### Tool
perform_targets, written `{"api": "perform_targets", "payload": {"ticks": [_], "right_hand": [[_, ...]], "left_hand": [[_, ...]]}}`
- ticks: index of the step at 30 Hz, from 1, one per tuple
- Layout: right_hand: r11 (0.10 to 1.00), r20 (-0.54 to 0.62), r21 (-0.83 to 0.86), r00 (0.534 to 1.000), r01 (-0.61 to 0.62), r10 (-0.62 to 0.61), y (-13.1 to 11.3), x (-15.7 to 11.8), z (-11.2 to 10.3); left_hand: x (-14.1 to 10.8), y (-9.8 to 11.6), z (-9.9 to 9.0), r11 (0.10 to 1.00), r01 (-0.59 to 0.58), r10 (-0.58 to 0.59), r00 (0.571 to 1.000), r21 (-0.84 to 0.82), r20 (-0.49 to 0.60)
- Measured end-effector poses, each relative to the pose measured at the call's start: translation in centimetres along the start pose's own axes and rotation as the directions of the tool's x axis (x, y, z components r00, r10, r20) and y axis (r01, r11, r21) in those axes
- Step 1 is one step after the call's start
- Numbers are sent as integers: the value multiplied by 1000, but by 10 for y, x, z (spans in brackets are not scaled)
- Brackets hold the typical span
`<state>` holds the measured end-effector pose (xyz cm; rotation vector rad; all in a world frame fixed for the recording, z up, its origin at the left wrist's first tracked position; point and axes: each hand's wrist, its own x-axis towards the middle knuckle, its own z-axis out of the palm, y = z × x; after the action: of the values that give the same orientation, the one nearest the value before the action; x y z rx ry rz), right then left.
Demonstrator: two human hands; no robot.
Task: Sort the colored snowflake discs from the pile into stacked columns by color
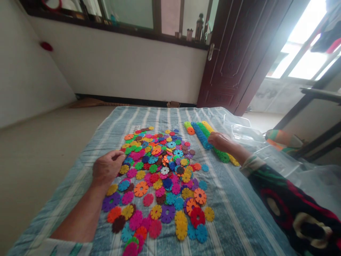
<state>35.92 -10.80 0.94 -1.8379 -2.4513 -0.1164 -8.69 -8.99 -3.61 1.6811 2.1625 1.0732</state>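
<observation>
A loose pile of multicoloured notched plastic discs (153, 169) spreads over the middle of the cloth. At its left edge is my left hand (107, 166), thumb and fingers pressed together; whatever is between them is hidden. My right hand (223, 141) reaches over sorted rows of discs, its fingers curled down between the blue row (200, 135) and the green row (221, 155). What its fingertips grip, if anything, cannot be made out. Beyond the green row lies a yellow row (207, 125). A short lime-green row (187, 124) lies to the left, with an orange disc (190, 131) at its near end.
Clear plastic boxes (246, 134) and a transparent container (277, 159) stand at the right edge of the striped cloth (87, 188). Behind the table are a white wall and a brown door (234, 53). A dark wooden frame (321, 94) stands at the far right.
</observation>
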Motion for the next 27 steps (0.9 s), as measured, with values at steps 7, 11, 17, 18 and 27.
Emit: {"api": "perform_targets", "payload": {"ticks": [7,11,17,18,27], "right_hand": [[998,52,-30,997,-50,52,1,4,3],[999,71,-41,998,6,-4,-3,2,8],[998,50,-64,999,15,-12,-6,2,16],[998,44,-60,999,5,-2,-5,2,17],[998,-6,0,998,65,-65,-39,-2,6]], "left_hand": [[-2,0,0,1000,-4,4,1000,-27,24],[-3,-2,1,1000,-11,12,1000,-18,26],[-3,-6,2,998,-61,61,998,7,18],[-3,-7,3,998,-64,64,998,8,16],[-2,-7,3,998,-66,66,998,15,14]]}}
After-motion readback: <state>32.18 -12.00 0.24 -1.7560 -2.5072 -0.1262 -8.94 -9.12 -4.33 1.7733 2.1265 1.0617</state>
